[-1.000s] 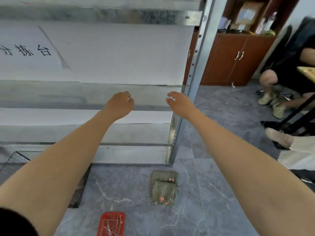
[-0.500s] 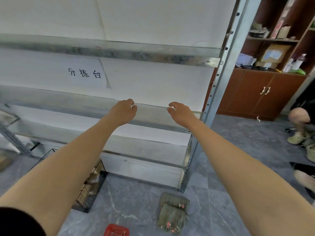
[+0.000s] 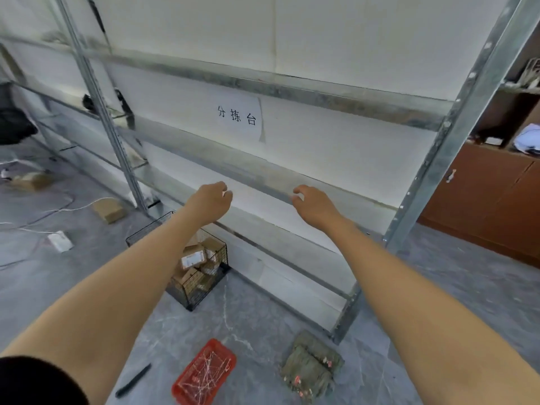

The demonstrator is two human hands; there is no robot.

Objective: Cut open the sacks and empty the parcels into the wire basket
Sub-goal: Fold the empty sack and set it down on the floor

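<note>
Both my arms reach forward toward a metal shelf rack. My left hand (image 3: 211,199) and my right hand (image 3: 314,203) hover in front of a shelf beam (image 3: 263,176), fingers loosely curled and holding nothing. On the floor below my left forearm stands a black wire basket (image 3: 201,276) with several brown cardboard parcels inside. A folded green woven sack (image 3: 311,365) lies on the floor by the rack's right post. A dark knife-like tool (image 3: 133,380) lies on the floor near my left elbow.
A red plastic tray (image 3: 204,374) holding thin ties sits on the grey floor. Loose cardboard boxes (image 3: 108,210) and white cables lie at the left. A brown wooden cabinet (image 3: 482,200) stands at the right. A paper sign (image 3: 238,116) hangs on the white wall.
My view has swung left and up, bringing the wire basket with its parcels into full sight. My hands keep their pose in front of the shelf beam, with fingers a little looser.
</note>
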